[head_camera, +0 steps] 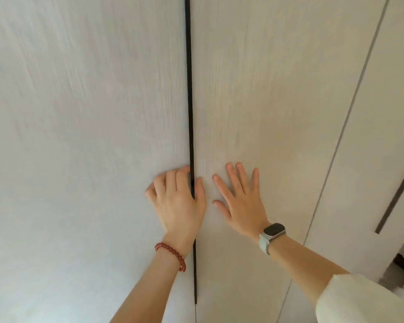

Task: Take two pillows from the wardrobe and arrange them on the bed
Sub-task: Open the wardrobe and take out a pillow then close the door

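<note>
Pale wood-grain wardrobe doors (pixel 79 113) fill pretty much the whole view, with a dark vertical slot (pixel 189 89) running from 12 o'clock down to about 6 between the two nearest panels. Left hand (pixel 179 201) sits right on that slot, fingers curled over the edge of the left panel and tips tucked into the gap, thumb lying across on the right panel (pixel 254 89), so it's gripping the door edge. Right hand (pixel 240 203) is just at 3 o'clock of it, flat on the right panel with fingers spread and straight, holding nothing. The whole move hangs on that slot: it runs straight up and down and the left hand is the one already in it, so I'd guess the left panel swings toward 9 o'clock while the right hand braces. Pillows aren't visible at all, presumably behind these doors, and the bed isn't in shot either. Another door (pixel 371 136) with a similar dark strip sits at 3 o'clock, partly cut off. Red bead bracelet (pixel 170 254) on the left wrist, watch (pixel 272 235) on the right.
</note>
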{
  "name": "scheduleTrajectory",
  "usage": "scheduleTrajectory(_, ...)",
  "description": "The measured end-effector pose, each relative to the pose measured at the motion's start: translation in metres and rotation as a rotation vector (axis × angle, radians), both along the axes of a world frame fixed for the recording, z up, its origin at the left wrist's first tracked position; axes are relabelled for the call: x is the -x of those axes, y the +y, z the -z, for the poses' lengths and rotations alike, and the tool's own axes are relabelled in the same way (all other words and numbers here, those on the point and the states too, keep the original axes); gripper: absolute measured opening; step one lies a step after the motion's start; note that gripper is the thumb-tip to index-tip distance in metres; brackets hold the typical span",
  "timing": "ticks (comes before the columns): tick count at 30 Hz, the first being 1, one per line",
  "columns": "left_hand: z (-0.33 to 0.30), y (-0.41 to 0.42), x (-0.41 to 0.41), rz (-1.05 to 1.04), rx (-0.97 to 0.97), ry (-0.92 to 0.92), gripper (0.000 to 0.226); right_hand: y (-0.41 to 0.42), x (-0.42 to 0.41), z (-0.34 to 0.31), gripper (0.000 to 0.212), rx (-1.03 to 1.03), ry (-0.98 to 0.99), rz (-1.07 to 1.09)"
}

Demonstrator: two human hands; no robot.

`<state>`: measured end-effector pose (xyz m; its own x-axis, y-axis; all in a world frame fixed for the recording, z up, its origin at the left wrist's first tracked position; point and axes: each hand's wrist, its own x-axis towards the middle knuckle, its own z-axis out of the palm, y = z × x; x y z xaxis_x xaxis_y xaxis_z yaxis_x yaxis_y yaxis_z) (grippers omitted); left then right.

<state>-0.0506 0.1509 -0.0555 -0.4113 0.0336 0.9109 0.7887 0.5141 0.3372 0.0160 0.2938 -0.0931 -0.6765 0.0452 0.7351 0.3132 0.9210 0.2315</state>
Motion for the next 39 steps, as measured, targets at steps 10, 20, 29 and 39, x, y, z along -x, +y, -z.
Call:
scheduleTrajectory(10,-0.014,-0.004,-0.038,-0.088,0.138,-0.357,0.012,-0.007,-0.034,-0.021,0.066,0.24,-0.156,-0.279)
scheduleTrajectory(20,-0.007,-0.052,-0.108,0.01,0.066,-0.293,0.006,-0.047,-0.108,0.008,0.031,0.929,-0.165,-0.712)
scheduleTrajectory(29,0.004,-0.171,-0.193,0.097,-0.009,-0.274,0.012,-0.173,-0.154,0.013,0.026,1.1,-0.256,-0.988)
scheduleTrajectory(39,0.032,-0.303,-0.248,-0.124,-0.277,-0.284,0.011,-0.305,-0.165,0.031,0.032,1.024,-0.327,-1.279)
